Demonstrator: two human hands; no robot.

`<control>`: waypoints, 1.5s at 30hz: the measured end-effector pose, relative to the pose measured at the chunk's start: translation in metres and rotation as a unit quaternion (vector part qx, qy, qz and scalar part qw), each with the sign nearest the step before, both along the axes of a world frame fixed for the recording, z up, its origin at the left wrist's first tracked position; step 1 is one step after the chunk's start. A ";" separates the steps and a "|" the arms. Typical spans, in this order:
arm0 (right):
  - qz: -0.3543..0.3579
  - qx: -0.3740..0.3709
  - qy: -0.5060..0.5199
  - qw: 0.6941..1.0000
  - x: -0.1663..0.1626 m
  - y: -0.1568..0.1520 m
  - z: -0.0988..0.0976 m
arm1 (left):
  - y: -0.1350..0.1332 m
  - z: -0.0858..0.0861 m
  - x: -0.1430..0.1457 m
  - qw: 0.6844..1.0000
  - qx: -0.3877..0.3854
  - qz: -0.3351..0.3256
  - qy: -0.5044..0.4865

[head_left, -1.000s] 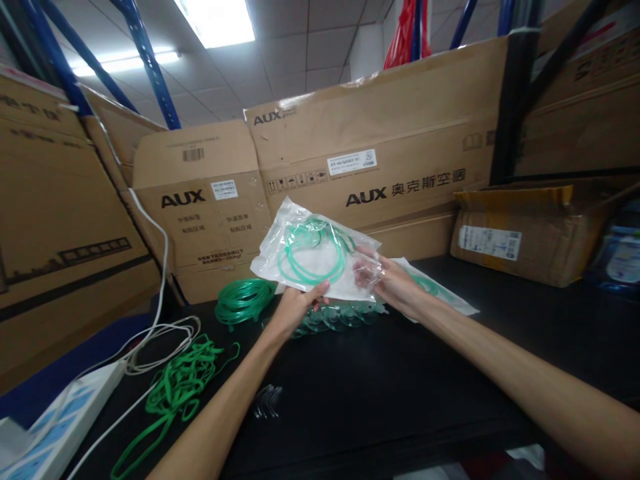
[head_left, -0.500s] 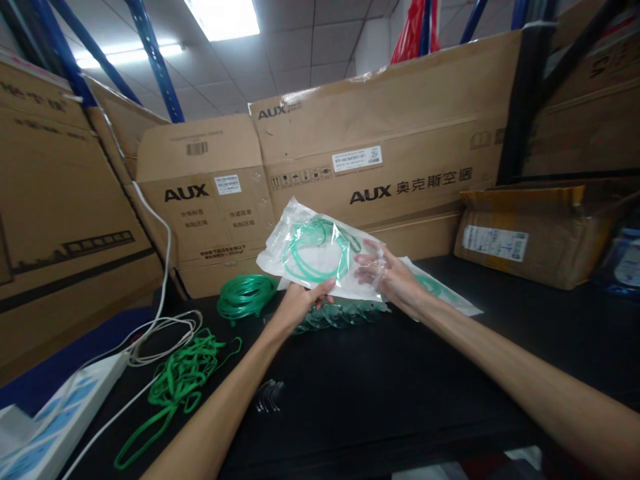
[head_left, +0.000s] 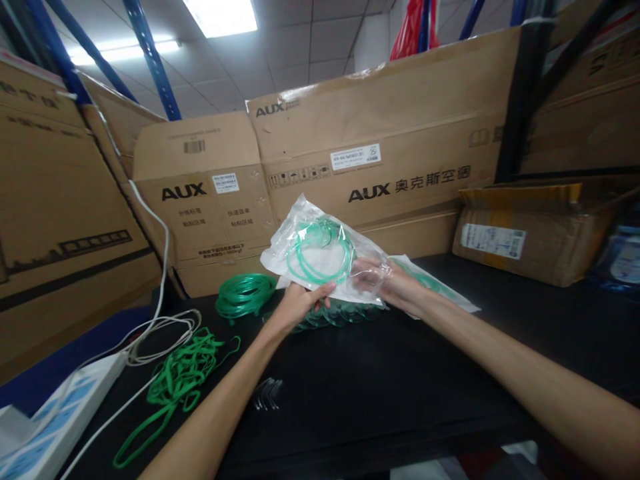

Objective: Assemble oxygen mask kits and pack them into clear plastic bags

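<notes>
A clear plastic bag [head_left: 320, 257] with a coil of green tubing inside is held up above the black table [head_left: 380, 387]. My left hand [head_left: 297, 303] pinches the bag's lower edge, thumb on top. My right hand [head_left: 387, 283] has its fingers pushed inside the bag's open end, seen through the plastic. Under the bag lie clear green-tinted masks [head_left: 335, 313].
A loose coil of green tubing [head_left: 243, 293] lies left of the hands, and a heap of green bands [head_left: 175, 383] nearer the front left. A white power strip [head_left: 55, 427] with its cable sits at the left edge. Cardboard boxes [head_left: 380, 147] wall the back; another filled bag [head_left: 440, 290] lies right.
My right hand's fingers have slid further into the bag's open end and curled. The bag has tilted slightly; my left hand keeps its hold.
</notes>
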State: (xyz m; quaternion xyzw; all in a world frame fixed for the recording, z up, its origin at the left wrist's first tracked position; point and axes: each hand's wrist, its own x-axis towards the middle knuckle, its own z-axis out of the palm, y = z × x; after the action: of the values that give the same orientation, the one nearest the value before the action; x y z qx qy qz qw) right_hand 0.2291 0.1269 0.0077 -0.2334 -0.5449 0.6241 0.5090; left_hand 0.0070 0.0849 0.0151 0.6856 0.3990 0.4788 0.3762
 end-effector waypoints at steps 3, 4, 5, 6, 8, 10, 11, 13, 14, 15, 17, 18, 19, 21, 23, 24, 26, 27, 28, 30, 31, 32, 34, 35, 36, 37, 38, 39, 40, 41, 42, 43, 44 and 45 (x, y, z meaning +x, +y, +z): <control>0.014 -0.012 -0.003 1.000 0.002 0.001 0.000 | 0.001 -0.001 -0.002 1.000 -0.008 -0.012 0.005; 0.018 -0.014 0.000 1.000 0.002 0.001 0.000 | 0.002 -0.001 -0.003 1.000 -0.011 -0.015 0.004; 0.021 -0.016 0.004 1.000 0.002 0.001 0.001 | 0.002 0.000 -0.002 1.000 -0.014 -0.017 0.001; 0.024 -0.016 0.008 1.000 0.002 0.000 0.002 | 0.001 0.000 -0.002 1.000 -0.017 -0.019 -0.004; 0.029 -0.014 0.018 0.999 0.001 -0.004 0.004 | 0.000 0.002 0.001 0.999 -0.026 -0.021 -0.018; 0.033 -0.008 0.026 0.999 0.000 -0.008 0.007 | -0.001 0.004 0.004 0.998 -0.034 -0.024 -0.038; 0.035 -0.005 0.029 0.999 0.000 -0.010 0.008 | -0.001 0.004 0.006 0.998 -0.038 -0.026 -0.049; 0.039 0.000 0.034 0.999 -0.001 -0.013 0.010 | -0.002 0.005 0.008 0.996 -0.049 -0.029 -0.072; 0.041 0.002 0.035 0.999 -0.001 -0.014 0.011 | -0.003 0.005 0.009 0.995 -0.056 -0.031 -0.082; 0.042 0.003 0.034 0.999 0.000 -0.014 0.011 | -0.003 0.006 0.010 0.993 -0.065 -0.032 -0.091; 0.045 0.005 0.030 0.999 0.000 -0.013 0.011 | -0.004 0.006 0.010 0.990 -0.083 -0.034 -0.108; 0.046 0.006 0.025 0.999 0.001 -0.012 0.011 | -0.004 0.006 0.010 0.988 -0.092 -0.034 -0.118; 0.045 0.006 0.021 0.999 0.002 -0.010 0.011 | -0.004 0.007 0.009 0.986 -0.099 -0.032 -0.129; 0.040 0.008 0.013 0.999 0.004 -0.007 0.010 | -0.004 0.008 0.007 0.981 -0.111 -0.021 -0.156; 0.030 0.013 0.012 0.999 0.006 -0.005 0.010 | -0.002 0.010 0.005 0.976 -0.120 -0.002 -0.184; 0.025 0.016 0.014 0.999 0.006 -0.004 0.010 | -0.001 0.011 0.004 0.972 -0.125 0.009 -0.197; 0.015 0.021 0.018 1.000 0.007 -0.004 0.010 | 0.001 0.013 0.003 0.966 -0.135 0.031 -0.220; 0.010 0.023 0.019 1.000 0.008 -0.003 0.010 | 0.002 0.013 0.003 0.962 -0.139 0.041 -0.231; 0.005 0.024 0.019 1.000 0.008 -0.003 0.010 | 0.002 0.013 0.004 0.959 -0.143 0.050 -0.241; -0.004 0.023 0.018 1.000 0.009 -0.001 0.010 | 0.003 0.013 0.005 0.951 -0.145 0.066 -0.264; -0.008 0.022 0.017 1.000 0.010 0.000 0.010 | 0.003 0.013 0.005 0.947 -0.143 0.073 -0.276; -0.011 0.020 0.016 1.000 0.010 0.001 0.010 | 0.003 0.013 0.005 0.943 -0.141 0.082 -0.289; -0.016 0.017 0.013 1.000 0.012 0.005 0.010 | 0.003 0.014 0.004 0.935 -0.134 0.100 -0.314; -0.017 0.016 0.012 1.000 0.012 0.006 0.010 | 0.003 0.015 0.003 0.930 -0.131 0.109 -0.326; -0.018 0.015 0.011 1.000 0.013 0.007 0.009 | 0.003 0.015 0.003 0.925 -0.129 0.118 -0.337; -0.018 0.013 0.009 1.000 0.013 0.008 0.010 | 0.004 0.016 0.002 0.921 -0.127 0.127 -0.347; -0.018 0.012 0.008 1.000 0.014 0.009 0.010 | 0.005 0.016 0.001 0.916 -0.125 0.137 -0.357; -0.017 0.011 0.007 1.000 0.014 0.009 0.010 | 0.006 0.016 0.000 0.910 -0.122 0.147 -0.367; -0.015 0.010 0.007 1.000 0.015 0.009 0.011 | 0.007 0.016 -0.001 0.905 -0.119 0.157 -0.377; -0.014 0.010 0.007 1.000 0.015 0.009 0.012 | 0.009 0.016 -0.002 0.899 -0.116 0.167 -0.387; -0.011 0.010 0.008 1.000 0.015 0.008 0.013 | 0.011 0.016 -0.003 0.894 -0.113 0.176 -0.396; -0.008 0.011 0.010 1.000 0.016 0.007 0.014 | 0.012 0.016 -0.005 0.889 -0.109 0.183 -0.405; -0.006 0.013 0.012 1.000 0.017 0.006 0.015 | 0.013 0.015 -0.006 0.885 -0.105 0.189 -0.413; -0.004 0.015 0.015 1.000 0.018 0.005 0.017 | 0.015 0.015 -0.007 0.880 -0.102 0.193 -0.421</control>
State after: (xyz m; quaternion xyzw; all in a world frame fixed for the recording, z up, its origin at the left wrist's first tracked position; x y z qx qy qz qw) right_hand 0.2469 0.1321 0.0243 -0.2189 -0.5454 0.6173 0.5230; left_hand 0.0001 0.0994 0.0303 0.2866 0.3737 0.7422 0.4768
